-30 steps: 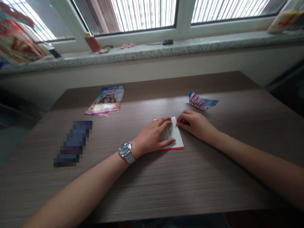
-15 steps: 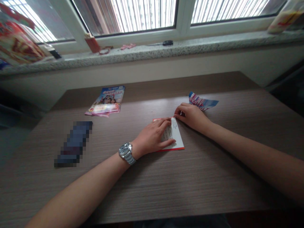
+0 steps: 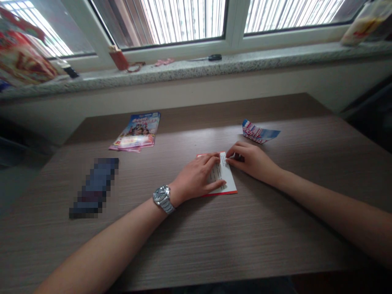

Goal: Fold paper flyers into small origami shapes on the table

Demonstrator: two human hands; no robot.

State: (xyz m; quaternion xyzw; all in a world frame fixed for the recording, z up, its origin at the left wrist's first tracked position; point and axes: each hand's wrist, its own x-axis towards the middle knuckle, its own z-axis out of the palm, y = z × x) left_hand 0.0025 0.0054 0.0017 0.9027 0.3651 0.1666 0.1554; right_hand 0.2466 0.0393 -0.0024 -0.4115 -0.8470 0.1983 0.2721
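A white card (image 3: pixel 228 181) with red edges and lines of print lies flat on the table. My left hand (image 3: pixel 197 175), a metal watch (image 3: pixel 163 198) on its wrist, rests spread over the card's left part and presses it down. At the card's upper right edge, my right hand (image 3: pixel 249 159) has thumb and fingertips closed in a pinch. The fingertips touch the card's edge there. Just beyond the right hand lies a torn or folded blue, white and red wrapper piece (image 3: pixel 260 134).
Several colourful printed packets (image 3: pixel 139 130) lie stacked at the table's back left. A dark, pixelated flat object (image 3: pixel 94 188) is nearer on the left. On the stone sill (image 3: pixel 245 61) are a screwdriver-like tool (image 3: pixel 214 57), a red box (image 3: pixel 119 59) and food bags (image 3: pixel 24 53).
My right hand has moved slightly nearer along the card's right edge, away from the wrapper piece. My left hand stays on the card.
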